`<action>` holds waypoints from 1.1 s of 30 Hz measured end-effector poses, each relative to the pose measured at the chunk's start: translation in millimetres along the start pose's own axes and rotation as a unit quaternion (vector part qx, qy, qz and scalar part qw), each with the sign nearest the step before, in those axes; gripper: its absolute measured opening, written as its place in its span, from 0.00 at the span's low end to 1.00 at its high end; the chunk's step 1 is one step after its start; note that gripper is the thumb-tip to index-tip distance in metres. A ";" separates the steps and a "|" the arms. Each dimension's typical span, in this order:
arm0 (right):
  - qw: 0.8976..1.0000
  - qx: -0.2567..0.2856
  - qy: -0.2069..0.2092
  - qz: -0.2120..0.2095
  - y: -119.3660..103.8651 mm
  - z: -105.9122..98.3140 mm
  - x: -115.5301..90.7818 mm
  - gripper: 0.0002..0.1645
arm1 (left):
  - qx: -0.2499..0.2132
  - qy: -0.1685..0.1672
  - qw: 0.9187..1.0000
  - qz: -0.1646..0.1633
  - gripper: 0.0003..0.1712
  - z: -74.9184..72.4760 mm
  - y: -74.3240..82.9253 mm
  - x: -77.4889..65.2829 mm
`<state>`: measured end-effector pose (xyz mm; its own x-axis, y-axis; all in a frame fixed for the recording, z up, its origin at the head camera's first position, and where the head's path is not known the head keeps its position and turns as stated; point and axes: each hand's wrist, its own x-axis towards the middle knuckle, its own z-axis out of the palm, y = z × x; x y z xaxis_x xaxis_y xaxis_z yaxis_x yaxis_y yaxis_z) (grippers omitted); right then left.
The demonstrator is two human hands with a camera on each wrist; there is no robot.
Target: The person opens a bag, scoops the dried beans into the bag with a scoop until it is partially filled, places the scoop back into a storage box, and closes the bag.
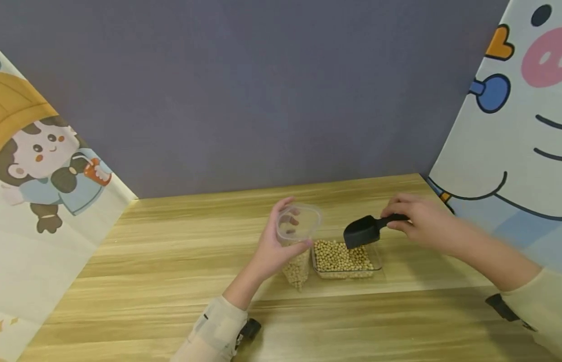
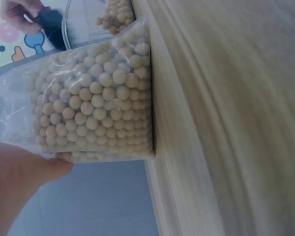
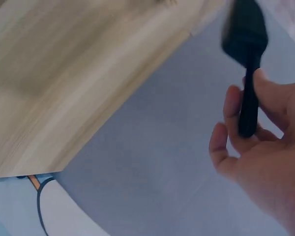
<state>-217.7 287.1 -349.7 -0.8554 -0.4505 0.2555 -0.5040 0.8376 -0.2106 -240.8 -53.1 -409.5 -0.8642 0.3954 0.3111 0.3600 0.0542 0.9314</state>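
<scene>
My left hand (image 1: pixel 271 246) grips the top of a clear plastic bag (image 2: pixel 93 98), thumb on one side and fingers on the other. A round clear rim (image 1: pixel 299 222) shows at its mouth in the head view. Pale round beans, like soybeans (image 2: pixel 98 93), fill much of the bag, which stands on the table. My right hand (image 1: pixel 416 221) pinches the handle of a black scoop (image 1: pixel 362 231) above a clear rectangular container (image 1: pixel 377 259) of the same beans. From the head view I cannot tell whether the scoop holds any. In the right wrist view, fingers and thumb hold the handle.
Bag and container stand side by side on the wood-grain table (image 1: pixel 181 261). Behind the table rises a grey panel (image 1: pixel 262 100). Cartoon-printed panels flank it, the left panel (image 1: pixel 27 251) and the right panel (image 1: pixel 480 161).
</scene>
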 end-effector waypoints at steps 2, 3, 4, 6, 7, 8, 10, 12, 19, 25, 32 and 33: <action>1.000 -0.020 -0.001 -0.019 -2.9 8.6 -1.1 0.11 | 0.001 -0.001 1.000 0.002 0.57 -0.1 0.2 -0.3; 0.999 -0.031 -0.002 -0.024 -4.7 12.3 -1.0 0.10 | 0.000 -0.003 1.000 0.004 0.57 0.0 0.2 -0.3; 0.999 -0.039 -0.003 -0.026 -7.3 15.6 0.2 0.10 | -0.001 -0.004 1.000 0.005 0.57 -0.7 0.2 -0.7; 0.998 -0.048 -0.008 -0.025 -11.4 21.5 2.6 0.10 | 0.001 -0.005 1.000 0.005 0.58 -1.8 -0.1 -1.0; 0.998 -0.050 -0.011 -0.024 -12.7 24.2 3.5 0.09 | 0.003 -0.005 1.000 0.005 0.58 -2.2 -0.8 -0.8; 0.998 -0.048 -0.013 -0.024 -13.6 26.8 4.4 0.09 | 0.003 -0.006 1.000 0.005 0.58 -2.3 -1.2 -1.0; 0.999 -0.030 -0.018 -0.017 -15.0 32.0 5.6 0.09 | 0.005 -0.006 1.000 0.003 0.58 -2.5 -2.1 -1.0; 1.000 -0.006 -0.023 -0.007 -15.2 37.0 5.9 0.08 | 0.003 -0.006 1.000 0.004 0.58 -2.6 -3.5 -0.5; 0.998 0.048 -0.050 0.009 -17.4 51.1 6.4 0.11 | -0.007 -0.007 1.000 0.003 0.57 -2.8 -5.6 -0.1; 0.998 0.013 -0.059 -0.029 -23.2 59.0 9.3 0.11 | -0.006 -0.009 1.000 0.006 0.57 -2.7 -6.4 1.3; 0.998 0.035 -0.045 -0.036 -23.1 66.0 7.9 0.09 | -0.008 -0.008 1.000 0.006 0.58 -2.0 -6.2 1.7; 0.997 0.043 -0.044 -0.037 -22.0 66.4 7.1 0.09 | -0.008 -0.007 1.000 0.006 0.58 -1.7 -6.0 1.8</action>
<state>-220.5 245.0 -405.9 -0.8212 -0.5383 0.1895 -0.5707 0.7735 -0.2759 -245.2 -54.3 -414.3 -0.8548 0.4085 0.3202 0.3647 0.0337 0.9305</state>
